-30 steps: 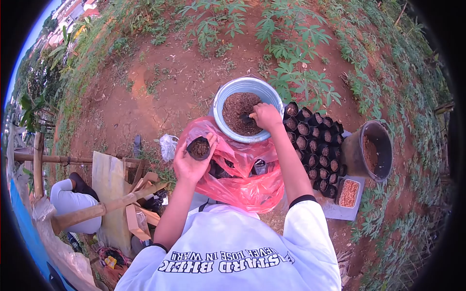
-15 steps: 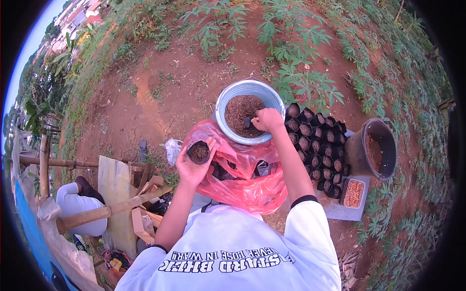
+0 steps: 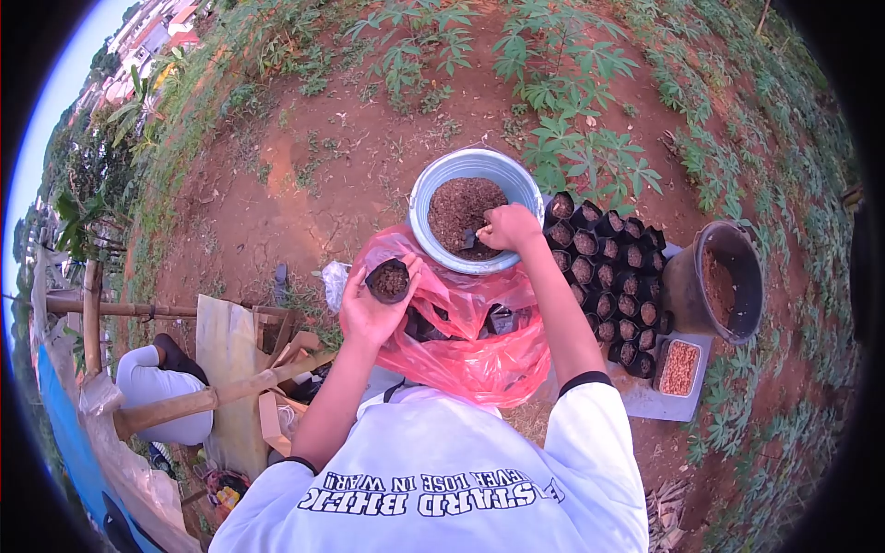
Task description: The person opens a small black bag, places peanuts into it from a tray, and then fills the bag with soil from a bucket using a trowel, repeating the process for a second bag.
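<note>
My left hand [image 3: 373, 313] is wrapped round a small black bag [image 3: 389, 281] with dark soil in it, held upright. Inside the light blue bucket [image 3: 430, 179], my right hand [image 3: 509, 228] grips a small dark scoop [image 3: 470, 239], its blade at the brown soil [image 3: 458, 205]. A red plastic bag [image 3: 470, 367] lies just below the bucket, with black pieces showing inside. To the right of my right forearm stand several rows of soil-filled black bags [image 3: 606, 276].
At the right are a dark bucket [image 3: 684, 286] with reddish soil and a clear tub of orange-brown grains [image 3: 680, 368] on a grey board [image 3: 645, 404]. Bamboo poles [image 3: 217, 398] and a seated person in part [image 3: 161, 396] are at the left. Leafy plants [image 3: 581, 138] stand ahead.
The whole view has shifted slightly, with most things a little further right. My left hand still holds the black bag, and my right hand remains in the bucket with the scoop.
</note>
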Action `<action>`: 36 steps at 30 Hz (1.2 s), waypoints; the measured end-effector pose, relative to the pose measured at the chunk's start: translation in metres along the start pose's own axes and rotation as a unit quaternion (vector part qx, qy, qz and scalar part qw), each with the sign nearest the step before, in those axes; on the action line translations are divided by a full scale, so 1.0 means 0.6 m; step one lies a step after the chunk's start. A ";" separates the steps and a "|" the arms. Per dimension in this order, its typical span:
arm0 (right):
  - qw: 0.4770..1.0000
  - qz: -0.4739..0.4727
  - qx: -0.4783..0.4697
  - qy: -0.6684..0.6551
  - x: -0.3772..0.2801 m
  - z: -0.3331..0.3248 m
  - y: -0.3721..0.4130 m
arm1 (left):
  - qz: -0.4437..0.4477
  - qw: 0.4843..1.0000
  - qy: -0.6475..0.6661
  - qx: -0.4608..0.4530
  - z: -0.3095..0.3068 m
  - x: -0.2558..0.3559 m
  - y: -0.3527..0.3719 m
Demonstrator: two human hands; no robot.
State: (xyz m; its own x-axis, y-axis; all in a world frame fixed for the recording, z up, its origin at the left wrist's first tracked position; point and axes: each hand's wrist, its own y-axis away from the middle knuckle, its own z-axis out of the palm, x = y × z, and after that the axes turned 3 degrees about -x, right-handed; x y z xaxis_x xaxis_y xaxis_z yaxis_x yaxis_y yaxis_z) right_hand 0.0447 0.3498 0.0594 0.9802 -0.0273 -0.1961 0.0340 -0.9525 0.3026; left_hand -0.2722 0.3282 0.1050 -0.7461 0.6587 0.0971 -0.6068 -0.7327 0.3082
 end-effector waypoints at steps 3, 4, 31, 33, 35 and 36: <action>1.000 -0.020 0.015 0.003 0.006 0.008 -0.004 | -0.001 1.000 -0.003 -0.005 0.003 0.001 -0.001; 0.998 -0.029 0.048 -0.007 0.008 0.015 -0.006 | 0.000 1.000 -0.007 -0.002 0.003 0.001 -0.002; 0.994 0.015 0.096 -0.057 0.006 0.007 -0.009 | 0.011 0.998 0.056 0.035 -0.012 0.071 -0.006; 0.990 0.016 0.114 -0.080 0.001 0.002 -0.006 | 0.015 0.998 0.055 0.028 -0.010 0.087 -0.006; 0.989 0.021 0.115 -0.086 -0.010 -0.004 -0.003 | 0.017 0.997 0.069 0.031 -0.013 0.104 -0.009; 0.988 0.027 0.116 -0.097 -0.014 -0.007 0.000 | 0.016 0.997 0.074 0.028 -0.014 0.112 -0.010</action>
State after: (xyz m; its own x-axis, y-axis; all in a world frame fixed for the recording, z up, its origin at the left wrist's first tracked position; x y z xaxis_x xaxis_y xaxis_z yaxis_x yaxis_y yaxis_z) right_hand 0.0374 0.3515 0.0649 0.9229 -0.1157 -0.3673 -0.0847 -0.9914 0.0993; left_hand -0.3210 0.3755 0.1018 -0.7999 0.5993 -0.0320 -0.5685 -0.7396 0.3603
